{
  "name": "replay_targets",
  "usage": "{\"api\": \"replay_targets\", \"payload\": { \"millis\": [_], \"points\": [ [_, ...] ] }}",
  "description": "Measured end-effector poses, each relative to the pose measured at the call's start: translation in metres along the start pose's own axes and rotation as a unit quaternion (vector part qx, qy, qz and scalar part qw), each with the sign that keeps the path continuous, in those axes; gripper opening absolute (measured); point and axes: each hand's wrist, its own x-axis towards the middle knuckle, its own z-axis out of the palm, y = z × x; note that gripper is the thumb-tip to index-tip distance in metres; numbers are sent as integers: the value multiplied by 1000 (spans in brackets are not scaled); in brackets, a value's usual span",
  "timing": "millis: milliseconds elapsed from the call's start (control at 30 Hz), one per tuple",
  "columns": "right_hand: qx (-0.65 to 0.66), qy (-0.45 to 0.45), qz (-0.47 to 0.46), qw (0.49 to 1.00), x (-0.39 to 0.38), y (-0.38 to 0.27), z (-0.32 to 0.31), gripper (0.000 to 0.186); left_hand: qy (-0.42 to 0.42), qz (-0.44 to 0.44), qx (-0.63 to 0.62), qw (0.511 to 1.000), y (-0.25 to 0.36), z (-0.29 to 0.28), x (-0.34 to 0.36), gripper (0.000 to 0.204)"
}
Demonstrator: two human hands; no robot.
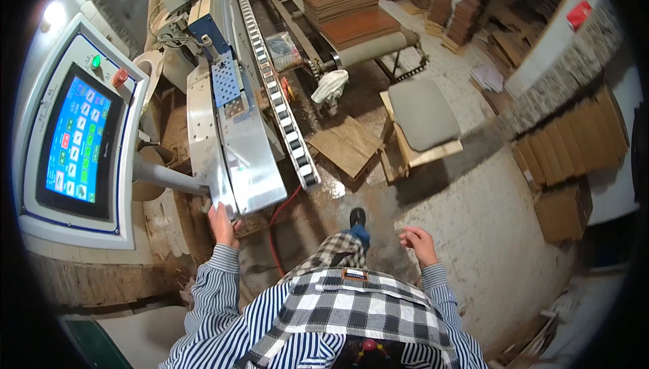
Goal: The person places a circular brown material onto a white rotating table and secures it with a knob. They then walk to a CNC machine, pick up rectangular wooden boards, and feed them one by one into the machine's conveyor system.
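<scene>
Right, my left hand grips the steel machine table's near end at ten o'clock; right hand hangs loose, empty; no board loaded yet.

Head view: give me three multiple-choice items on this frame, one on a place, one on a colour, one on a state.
1. Where is the left hand?
A. on the near end of the metal machine guard
B. on the touchscreen panel
C. on the cushioned stool

2. What colour mainly lights the touchscreen?
A. red
B. blue
C. white

3. What state is the right hand in?
A. gripping a board
B. open and free
C. pressing a button

Answers: 1 A, its fingers meet the guard's lower edge. 2 B, the display glows blue. 3 B, it hangs over the floor, holding nothing.
</scene>
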Motion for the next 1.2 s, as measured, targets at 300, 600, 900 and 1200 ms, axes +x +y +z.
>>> {"api": "replay_targets", "payload": {
  "millis": [300,600,900,1200],
  "points": [
    [-124,-142,39,981,232,-135,16,20,243,105,-13,964,-16,33,7,33],
    [-258,-280,16,925,395,-270,92,17,466,112,88,873,-16,60,7,32],
    [-307,-160,-39,937,586,-372,59,21,527,39,94,844,-16,67,16,40],
    [-320,79,-229,916,824,-444,-31,40,488,61,146,858,-63,-11,13,38]
  ]
}}
